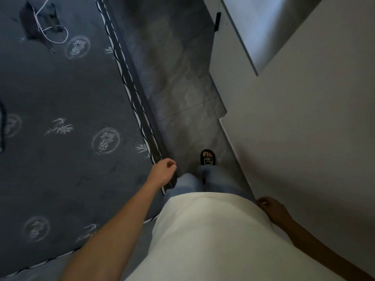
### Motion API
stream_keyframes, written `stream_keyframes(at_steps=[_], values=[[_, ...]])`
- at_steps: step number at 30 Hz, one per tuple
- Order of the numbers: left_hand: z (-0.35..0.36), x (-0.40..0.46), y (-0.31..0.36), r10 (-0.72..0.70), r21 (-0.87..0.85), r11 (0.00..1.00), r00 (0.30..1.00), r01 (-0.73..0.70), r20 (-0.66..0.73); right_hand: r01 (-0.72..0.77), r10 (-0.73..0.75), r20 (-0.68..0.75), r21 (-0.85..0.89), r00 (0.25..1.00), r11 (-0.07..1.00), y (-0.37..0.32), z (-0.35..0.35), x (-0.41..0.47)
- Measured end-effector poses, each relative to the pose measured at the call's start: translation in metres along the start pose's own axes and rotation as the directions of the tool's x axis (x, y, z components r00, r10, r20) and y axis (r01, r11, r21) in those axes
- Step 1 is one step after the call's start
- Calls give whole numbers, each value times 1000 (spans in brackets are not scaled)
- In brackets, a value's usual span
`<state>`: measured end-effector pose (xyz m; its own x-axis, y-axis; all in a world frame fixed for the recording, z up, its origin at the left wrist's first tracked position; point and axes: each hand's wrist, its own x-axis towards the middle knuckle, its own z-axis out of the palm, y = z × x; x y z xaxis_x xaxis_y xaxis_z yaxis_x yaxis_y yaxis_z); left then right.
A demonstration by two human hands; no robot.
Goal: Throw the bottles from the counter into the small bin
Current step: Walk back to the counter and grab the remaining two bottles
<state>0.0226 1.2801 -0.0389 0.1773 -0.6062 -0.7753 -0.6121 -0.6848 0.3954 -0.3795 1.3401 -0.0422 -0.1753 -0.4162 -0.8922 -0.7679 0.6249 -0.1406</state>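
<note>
Walking a narrow floor strip between mattress and wall. Left hand loosely curled, empty; right hand loosely curled at hip, apparently empty. No bottles, counter or bin in view. Step, judged: approach. Keep arms tucked, lift gaze to find counter.

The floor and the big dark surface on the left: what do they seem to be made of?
The floor looks like grey stone-look tile with a slight sheen: cloudy veining and thin joint lines show. The mattress appears to be dark grey woven fabric, matte, with pale printed emblems and a striped piped edge.
</note>
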Motion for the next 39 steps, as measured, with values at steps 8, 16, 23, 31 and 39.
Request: stream_keyframes(at_steps=[8, 16, 23, 31, 39], values=[[-13, 0, -30, -254, -72, 965, 967, 253, 0, 249, -251, -19, -51, 968, 967, -192, -95, 77], [-53, 30, -42, -414, -242, 867, 900, 436, 136, 408, -409, -37, -42, 912, 912, -375, -143, 124], [-157, 128, 15, -350, -217, 909, 935, 354, 59, 357, -369, -21, -200, 929, 912, -436, -156, 149], [-276, 247, 127, -200, -229, 955, 979, 188, -31, 166, -165, 17, -149, 986, 975, -434, -178, 169], [-346, 343, 209, -131, -146, 982, 990, 123, -45, 91, -91, 8, -147, 996, 985, -494, -238, 212]])
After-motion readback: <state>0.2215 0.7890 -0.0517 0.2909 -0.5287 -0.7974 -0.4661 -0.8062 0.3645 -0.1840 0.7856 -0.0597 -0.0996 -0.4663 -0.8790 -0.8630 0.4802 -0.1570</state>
